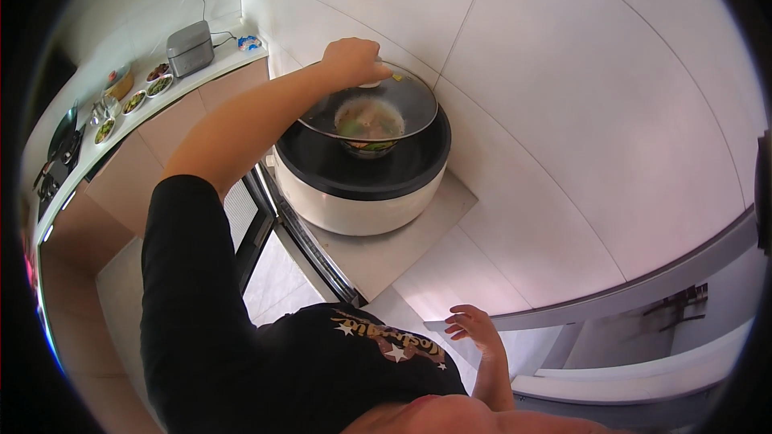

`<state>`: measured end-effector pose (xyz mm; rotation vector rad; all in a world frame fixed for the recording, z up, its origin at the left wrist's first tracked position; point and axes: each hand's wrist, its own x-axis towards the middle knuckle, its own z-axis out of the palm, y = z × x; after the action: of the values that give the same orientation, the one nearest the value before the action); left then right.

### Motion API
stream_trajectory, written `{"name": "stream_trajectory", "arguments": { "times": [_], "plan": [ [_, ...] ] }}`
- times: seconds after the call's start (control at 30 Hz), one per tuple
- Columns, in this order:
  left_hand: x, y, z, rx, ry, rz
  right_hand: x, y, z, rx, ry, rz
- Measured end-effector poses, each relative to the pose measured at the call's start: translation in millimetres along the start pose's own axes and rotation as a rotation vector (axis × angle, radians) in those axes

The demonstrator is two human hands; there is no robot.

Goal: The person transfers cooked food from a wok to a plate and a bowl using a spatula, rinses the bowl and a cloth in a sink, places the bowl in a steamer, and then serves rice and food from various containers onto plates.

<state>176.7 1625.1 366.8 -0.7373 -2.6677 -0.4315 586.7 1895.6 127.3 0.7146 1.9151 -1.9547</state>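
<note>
My left hand (356, 63) grips the pale knob of a round glass lid (416, 105). The lid is over a round electric cooking pot (356, 211) with a white body and a black inner pan; its near rim appears raised above the pan. A bowl of food (369, 149) with green and orange pieces stands inside the pan, seen partly through the glass. The pot sits on a grey surface against the wall. My right hand (473, 324) is low at the right, near my shirt, fingers apart and slightly bent, with nothing visible in it.
Along the left counter stand a grey appliance (190, 51) plugged into the wall, several small dishes of food (134, 102), a lidded pot (119, 83), and a dark wok (63, 126) on the stove. A tiled wall (543, 102) rises behind and right of the cooking pot.
</note>
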Motion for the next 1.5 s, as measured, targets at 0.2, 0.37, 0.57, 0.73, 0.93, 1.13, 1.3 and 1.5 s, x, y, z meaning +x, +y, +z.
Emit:
{"name": "stream_trajectory", "arguments": {
  "times": [0.2,0.37,0.57,0.73,0.93,1.13,1.3,1.5],
  "plan": [
    [1,5,-9,0.011,-0.127,0.007,18,-4,10,-0.105,-0.063,0.018],
    [0,1,-13,-0.052,-0.141,0.017,27,0,13,-0.122,-0.072,0.057],
    [1,-8,-11,-0.131,-0.132,0.060,28,13,9,-0.162,-0.074,0.098],
    [-6,1,-6,-0.224,-0.075,0.105,26,16,7,-0.163,-0.064,0.111],
    [-10,22,-10,-0.092,-0.098,0.162,35,20,14,-0.168,-0.102,0.097],
    [2,-5,-21,-0.104,0.003,0.153,32,-23,-10,-0.172,-0.018,-0.051],
    [1,-33,-70,-0.113,0.077,0.048,18,-195,7,-0.241,0.122,-0.671],
    [-8,-22,-107,-0.151,0.115,0.033,95,-338,108,-0.937,0.086,-0.957]
  ]
}}
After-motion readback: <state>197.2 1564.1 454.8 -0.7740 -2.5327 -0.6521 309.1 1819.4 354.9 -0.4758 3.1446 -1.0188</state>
